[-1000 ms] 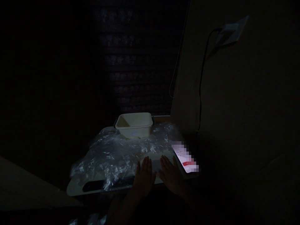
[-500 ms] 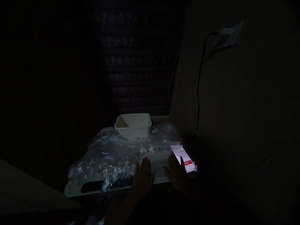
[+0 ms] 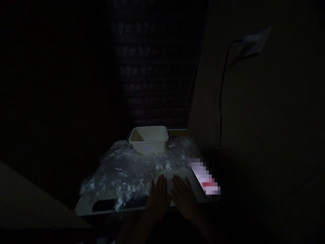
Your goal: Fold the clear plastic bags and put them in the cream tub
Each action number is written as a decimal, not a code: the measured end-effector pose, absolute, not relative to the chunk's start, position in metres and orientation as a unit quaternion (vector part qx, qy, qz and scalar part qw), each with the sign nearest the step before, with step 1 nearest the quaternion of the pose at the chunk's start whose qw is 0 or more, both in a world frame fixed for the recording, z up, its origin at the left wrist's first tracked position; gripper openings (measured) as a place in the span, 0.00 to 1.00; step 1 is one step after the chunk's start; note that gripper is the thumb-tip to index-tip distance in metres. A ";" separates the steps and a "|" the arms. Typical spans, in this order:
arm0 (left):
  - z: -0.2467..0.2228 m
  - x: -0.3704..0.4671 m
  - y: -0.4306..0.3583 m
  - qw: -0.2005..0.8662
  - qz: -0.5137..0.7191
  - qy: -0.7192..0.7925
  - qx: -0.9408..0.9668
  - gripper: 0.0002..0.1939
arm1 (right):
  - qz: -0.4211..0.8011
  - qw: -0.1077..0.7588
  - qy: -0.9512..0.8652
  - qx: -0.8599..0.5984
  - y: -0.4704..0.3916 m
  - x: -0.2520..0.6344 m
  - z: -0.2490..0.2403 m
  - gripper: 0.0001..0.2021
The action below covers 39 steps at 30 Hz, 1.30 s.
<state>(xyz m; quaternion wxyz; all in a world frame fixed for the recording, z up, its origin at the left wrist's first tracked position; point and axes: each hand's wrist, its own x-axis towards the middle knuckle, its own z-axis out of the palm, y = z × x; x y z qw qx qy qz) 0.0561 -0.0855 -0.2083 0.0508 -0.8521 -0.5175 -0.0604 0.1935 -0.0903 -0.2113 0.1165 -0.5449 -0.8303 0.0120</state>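
Note:
Both hands lie palm down, side by side, near the front edge of a pale board (image 3: 86,206). My left hand (image 3: 158,198) has its fingers stretched forward, next to crumpled clear plastic (image 3: 122,173). My right hand (image 3: 183,196) rests flat with its fingers spread a little, and its thumb is close to the left hand's thumb. Under the fingertips is a flat, pale patch too dark to make out. To the right of my right hand lies a lit phone (image 3: 204,176), its screen partly pixelated.
A white rectangular tub (image 3: 149,146) with dark side handles stands at the back of the board. Behind it hangs a dark blind (image 3: 152,81). A black cable (image 3: 221,101) runs down the right wall from an outlet (image 3: 254,42).
My right hand has moved left, away from the phone and closer to my left hand. The whole view has shifted slightly, so the board and tub appear further right and lower.

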 end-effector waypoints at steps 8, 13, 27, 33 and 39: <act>-0.211 0.056 -0.085 0.050 -0.069 -0.519 -0.850 0.25 | -0.004 0.134 -0.822 -0.554 -0.089 0.192 -0.215 0.22; -0.215 0.056 -0.084 0.057 -0.077 -0.515 -0.852 0.26 | -0.015 0.137 -0.825 -0.548 -0.089 0.192 -0.217 0.22; -0.210 0.057 -0.086 0.035 -0.082 -0.527 -0.845 0.26 | -0.058 0.165 -0.814 -0.554 -0.090 0.189 -0.221 0.20; -0.212 0.055 -0.084 0.039 -0.092 -0.517 -0.850 0.25 | -0.064 0.162 -0.815 -0.553 -0.088 0.189 -0.223 0.20; -0.212 0.055 -0.083 0.028 -0.080 -0.519 -0.850 0.25 | -0.057 0.161 -0.813 -0.557 -0.088 0.189 -0.222 0.20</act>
